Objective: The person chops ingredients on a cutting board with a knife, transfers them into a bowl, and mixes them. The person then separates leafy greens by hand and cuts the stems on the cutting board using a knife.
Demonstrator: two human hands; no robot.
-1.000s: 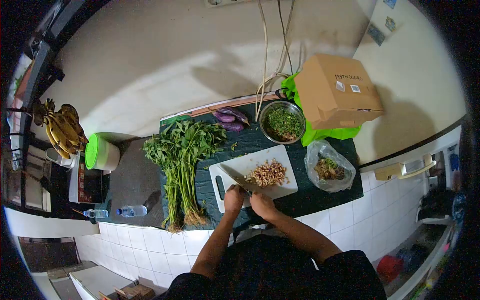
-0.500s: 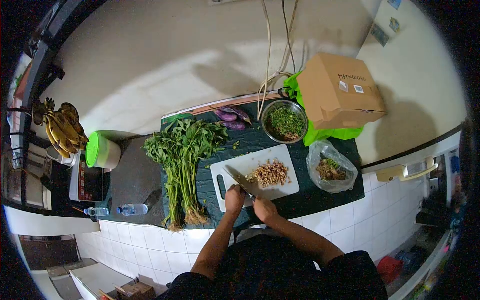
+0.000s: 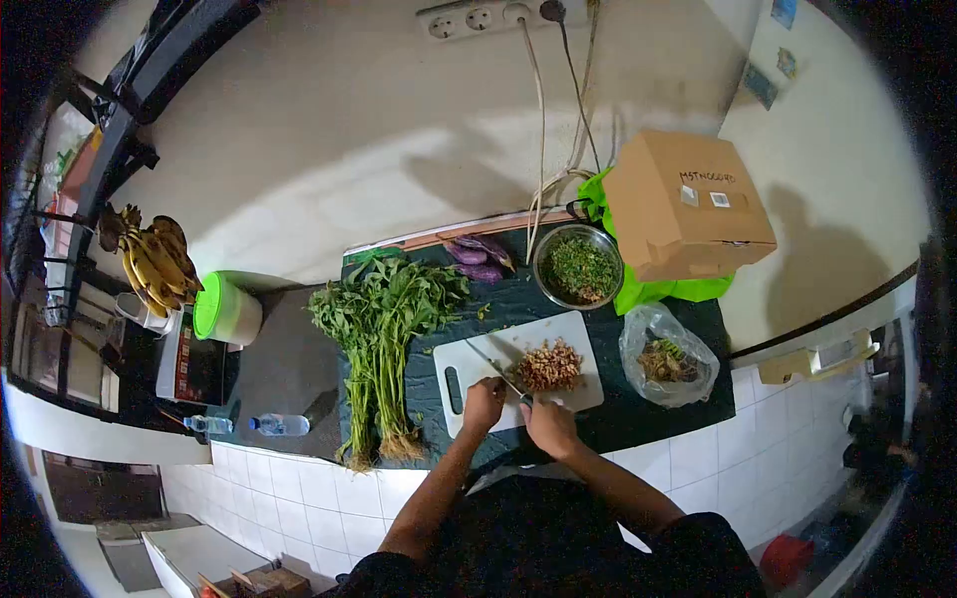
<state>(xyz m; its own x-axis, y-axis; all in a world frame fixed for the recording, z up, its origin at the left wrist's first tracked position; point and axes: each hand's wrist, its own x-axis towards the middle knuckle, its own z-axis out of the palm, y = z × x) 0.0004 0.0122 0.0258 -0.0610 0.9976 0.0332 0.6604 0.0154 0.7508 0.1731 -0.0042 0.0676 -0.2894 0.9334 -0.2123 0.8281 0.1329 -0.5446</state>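
My right hand is wrapped round the handle of a knife, whose blade points up and left over the white cutting board. Close beside the blade, near the board's front edge, my left hand has its fingers drawn together; whatever they pinch is too small to make out. A pile of chopped brown pieces lies on the board, right of the blade. Behind the board stands a metal bowl of chopped greens.
Left of the board lie long leafy greens with roots. Purple eggplants rest near the wall. A plastic bag and a cardboard box stand at right. Bottles, a green-lidded tub and bananas are at left.
The view has shifted, so the table sits lower and further right and wall sockets show. The knife's blade has moved a little relative to the board; both hands stay near its front edge.
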